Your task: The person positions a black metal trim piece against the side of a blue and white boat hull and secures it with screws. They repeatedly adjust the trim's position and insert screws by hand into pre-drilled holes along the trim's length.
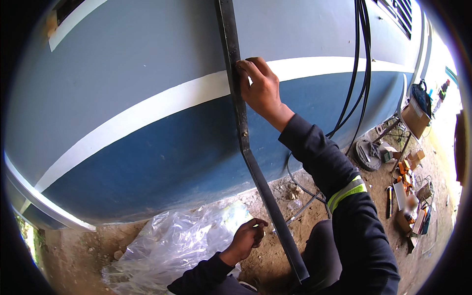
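"Where's the bent black metal bar [270, 206]?"
"Against the right hand [263, 91], at its curled fingertips; just right of the loosely curled left hand [245, 240]; whether either pinches anything, I can't make out."

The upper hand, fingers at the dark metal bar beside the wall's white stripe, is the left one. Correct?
No: it's the right hand. The head view shows its fingers at the dark metal bar, beside the white stripe, as you said; the left hand is the lower one.
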The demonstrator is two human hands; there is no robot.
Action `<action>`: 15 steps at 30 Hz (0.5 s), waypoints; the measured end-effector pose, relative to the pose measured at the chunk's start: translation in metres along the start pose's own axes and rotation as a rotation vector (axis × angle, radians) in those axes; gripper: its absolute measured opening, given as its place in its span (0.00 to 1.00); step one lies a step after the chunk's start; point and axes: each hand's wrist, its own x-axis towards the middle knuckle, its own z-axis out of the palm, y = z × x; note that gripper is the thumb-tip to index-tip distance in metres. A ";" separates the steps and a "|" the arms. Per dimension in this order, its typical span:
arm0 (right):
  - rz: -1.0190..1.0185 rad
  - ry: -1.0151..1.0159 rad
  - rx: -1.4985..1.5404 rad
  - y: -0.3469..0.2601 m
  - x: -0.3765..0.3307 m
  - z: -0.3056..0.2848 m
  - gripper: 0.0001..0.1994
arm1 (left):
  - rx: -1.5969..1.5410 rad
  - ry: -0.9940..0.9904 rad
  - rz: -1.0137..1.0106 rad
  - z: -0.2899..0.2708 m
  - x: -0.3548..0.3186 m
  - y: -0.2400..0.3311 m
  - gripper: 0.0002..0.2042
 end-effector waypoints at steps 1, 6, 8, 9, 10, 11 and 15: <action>0.016 -0.006 -0.019 -0.001 0.000 0.001 0.11 | -0.005 0.005 -0.010 0.000 0.000 0.000 0.08; 0.038 -0.071 -0.124 -0.005 -0.001 0.004 0.11 | 0.007 -0.002 0.003 0.001 0.000 0.001 0.09; -0.005 -0.075 -0.177 -0.004 -0.001 0.005 0.12 | 0.006 0.000 0.002 0.001 0.000 0.002 0.09; -0.017 -0.076 -0.183 -0.004 -0.001 0.005 0.12 | 0.005 0.000 0.004 0.000 -0.001 0.003 0.09; -0.029 -0.078 -0.189 -0.003 -0.001 0.005 0.12 | 0.004 0.000 0.004 0.001 -0.001 0.003 0.09; -0.035 -0.075 -0.195 -0.003 -0.001 0.006 0.12 | 0.008 0.004 0.005 0.001 -0.002 0.004 0.09; -0.010 -0.066 -0.221 -0.003 -0.001 0.010 0.08 | 0.026 0.024 0.003 0.004 -0.003 0.004 0.09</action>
